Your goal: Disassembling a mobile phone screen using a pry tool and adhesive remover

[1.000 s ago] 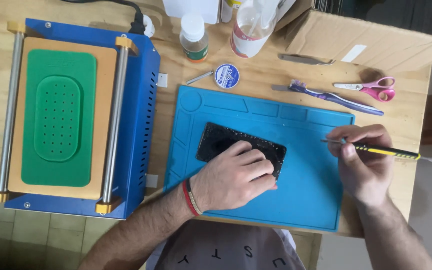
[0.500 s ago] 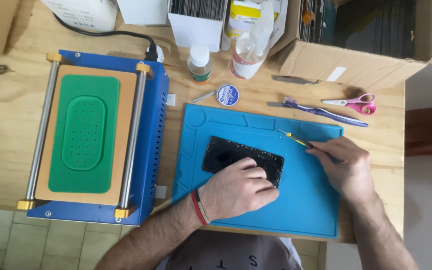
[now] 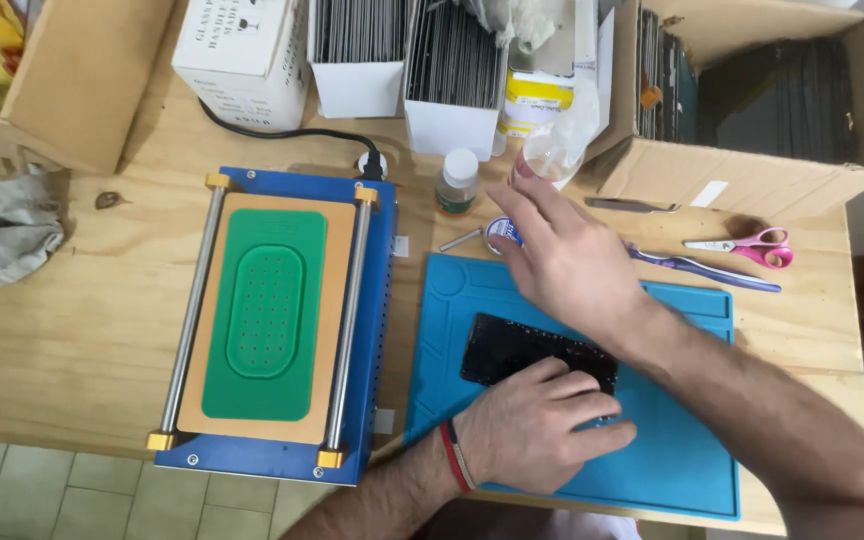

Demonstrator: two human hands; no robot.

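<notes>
A black phone panel lies flat on a blue work mat. My left hand, with a red band at the wrist, lies curled over the panel's near right end and holds it down. My right hand stretches away from me over the mat's far edge, fingers apart and empty. Its fingertips are at the base of a clear plastic bottle; whether they touch it is unclear. A small round tin is partly hidden under that hand.
A blue machine with a green pad stands left of the mat. Behind it are a white-capped small bottle, white boxes of panels and an open cardboard box. Tweezers, a toothbrush and pink scissors lie right. A rag sits far left.
My right hand has left the mat, no longer shows the yellow-handled tool, and has reached forward to the clear bottle. The left hand stays on the panel. The camera view has tilted toward the boxes.
</notes>
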